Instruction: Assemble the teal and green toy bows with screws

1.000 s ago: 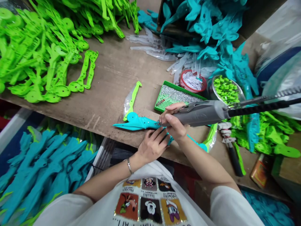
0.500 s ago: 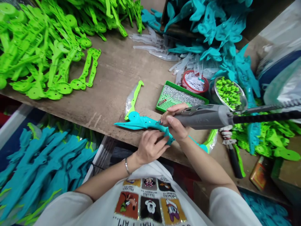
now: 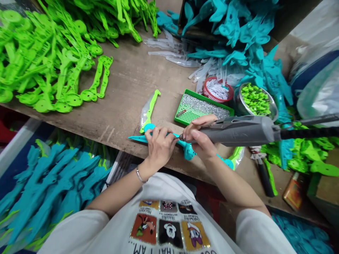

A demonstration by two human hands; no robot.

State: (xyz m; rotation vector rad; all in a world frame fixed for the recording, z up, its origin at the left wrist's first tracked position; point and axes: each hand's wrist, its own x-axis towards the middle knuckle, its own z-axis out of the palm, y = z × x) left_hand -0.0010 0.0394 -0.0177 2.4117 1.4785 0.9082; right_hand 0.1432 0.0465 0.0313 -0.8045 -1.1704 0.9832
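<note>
My right hand (image 3: 203, 137) is closed round a grey electric screwdriver (image 3: 238, 131), held nearly level with its bit pointing left. My left hand (image 3: 160, 146) lies over a long teal plastic part (image 3: 188, 151) at the table's front edge. Its thumb and fingers are pinched together at the bit's tip; what is between them is too small and hidden to name. A lime-green piece with a clear blade (image 3: 150, 111) joins the teal part's left end. Another green-and-clear blade (image 3: 238, 157) shows at its right end, partly behind my right forearm.
A green tray (image 3: 202, 107) of small screws lies just beyond my right hand, beside a red basket (image 3: 217, 90) and a metal bowl (image 3: 256, 100). Lime parts (image 3: 53, 63) are heaped left, teal parts (image 3: 238, 24) at the back. A black-handled tool (image 3: 265, 178) lies right.
My left hand has moved up and left along the teal part, from its middle to the screwdriver tip. The screwdriver has shifted slightly to the right.
</note>
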